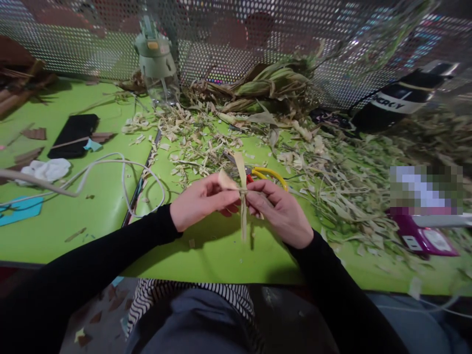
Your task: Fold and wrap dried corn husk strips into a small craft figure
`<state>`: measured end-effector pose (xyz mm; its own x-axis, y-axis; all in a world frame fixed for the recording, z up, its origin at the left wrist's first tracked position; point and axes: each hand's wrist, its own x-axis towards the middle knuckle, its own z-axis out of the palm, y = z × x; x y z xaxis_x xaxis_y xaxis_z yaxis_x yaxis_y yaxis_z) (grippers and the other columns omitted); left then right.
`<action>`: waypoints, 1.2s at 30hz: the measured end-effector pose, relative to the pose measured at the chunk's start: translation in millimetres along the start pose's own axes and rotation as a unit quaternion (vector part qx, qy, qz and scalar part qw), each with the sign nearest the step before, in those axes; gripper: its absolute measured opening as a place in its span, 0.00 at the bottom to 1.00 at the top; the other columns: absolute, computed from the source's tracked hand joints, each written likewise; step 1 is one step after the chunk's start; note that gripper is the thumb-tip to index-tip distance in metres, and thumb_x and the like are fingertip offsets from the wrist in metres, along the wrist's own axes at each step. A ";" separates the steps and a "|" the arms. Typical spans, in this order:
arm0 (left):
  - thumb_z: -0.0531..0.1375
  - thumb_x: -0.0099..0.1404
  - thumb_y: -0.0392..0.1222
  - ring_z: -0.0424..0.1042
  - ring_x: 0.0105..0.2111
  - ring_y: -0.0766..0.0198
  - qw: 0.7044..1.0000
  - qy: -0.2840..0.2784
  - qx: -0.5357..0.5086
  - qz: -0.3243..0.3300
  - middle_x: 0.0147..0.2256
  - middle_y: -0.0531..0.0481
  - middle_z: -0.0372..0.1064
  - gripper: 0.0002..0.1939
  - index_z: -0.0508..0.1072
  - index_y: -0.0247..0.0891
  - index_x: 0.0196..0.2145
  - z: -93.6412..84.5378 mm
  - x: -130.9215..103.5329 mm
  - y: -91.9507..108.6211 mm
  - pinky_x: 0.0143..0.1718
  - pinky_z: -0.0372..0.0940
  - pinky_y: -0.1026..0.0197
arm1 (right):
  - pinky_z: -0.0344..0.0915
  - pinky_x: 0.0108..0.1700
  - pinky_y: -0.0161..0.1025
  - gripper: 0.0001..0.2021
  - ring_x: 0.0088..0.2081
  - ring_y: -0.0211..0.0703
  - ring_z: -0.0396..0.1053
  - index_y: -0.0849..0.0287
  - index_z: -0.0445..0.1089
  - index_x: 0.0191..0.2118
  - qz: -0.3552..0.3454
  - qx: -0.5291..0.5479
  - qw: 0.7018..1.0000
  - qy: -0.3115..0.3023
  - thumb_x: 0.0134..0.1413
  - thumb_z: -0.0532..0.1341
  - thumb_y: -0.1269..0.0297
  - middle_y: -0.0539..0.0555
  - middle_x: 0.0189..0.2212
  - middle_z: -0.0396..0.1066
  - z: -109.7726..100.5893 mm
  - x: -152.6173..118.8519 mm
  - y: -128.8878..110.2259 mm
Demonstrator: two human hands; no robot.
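Note:
Between my two hands is a small bundle of dried corn husk strips (241, 169), crossed and gathered at a knot-like middle. My left hand (202, 198) pinches it from the left, thumb and fingertips closed at the crossing. From the right, my right hand (279, 209) pinches the same crossing. One strip end stands up and another hangs down toward the table. Just behind my fingers lie yellow-handled pliers (269, 174), partly hidden by the husk and my right hand. The exact shape of the knot is covered by my fingertips.
Husk scraps (206, 142) litter the green table (217, 260), heaped thickly at right. At the back are a husk bundle (273, 83), a clear bottle (158, 69) and a black bottle (401, 98). A black phone (72, 135) and white cable (123, 184) lie left; a purple packet (424, 236) right.

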<state>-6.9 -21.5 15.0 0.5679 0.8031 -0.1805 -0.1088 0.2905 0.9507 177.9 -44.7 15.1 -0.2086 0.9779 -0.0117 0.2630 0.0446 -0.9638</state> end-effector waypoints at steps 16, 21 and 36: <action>0.64 0.53 0.38 0.67 0.28 0.72 0.996 0.064 0.032 0.043 0.30 0.54 0.69 0.14 0.68 0.33 0.37 3.0 7.3 -19.4 0.34 0.64 0.65 | 0.64 0.26 0.34 0.09 0.22 0.33 0.65 0.58 0.65 0.31 -0.030 -0.047 0.998 0.010 0.55 0.59 0.59 0.48 0.24 0.66 5.6 -0.7 6.0; 0.62 0.56 0.39 0.69 0.27 0.70 0.995 0.071 0.063 0.044 0.27 0.53 0.69 0.11 0.69 0.33 0.37 4.8 2.9 -15.9 0.32 0.66 0.64 | 0.62 0.23 0.33 0.10 0.22 0.33 0.63 0.58 0.65 0.33 -0.014 -0.032 0.999 0.005 0.54 0.60 0.56 0.48 0.24 0.66 5.3 0.1 8.8; 0.62 0.54 0.33 0.72 0.23 0.70 0.998 0.048 0.024 -0.043 0.23 0.54 0.71 0.11 0.68 0.33 0.36 3.9 5.3 -11.2 0.30 0.69 0.65 | 0.66 0.30 0.36 0.11 0.29 0.37 0.67 0.57 0.68 0.36 -0.061 -0.046 0.996 0.040 0.52 0.62 0.55 0.50 0.28 0.67 3.6 2.3 15.1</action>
<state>0.6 -22.6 4.4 0.4927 0.8230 -0.2828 -0.0231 0.3372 0.9412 178.0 -42.5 -0.4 -0.1693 0.9771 0.1290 0.3260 0.1791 -0.9283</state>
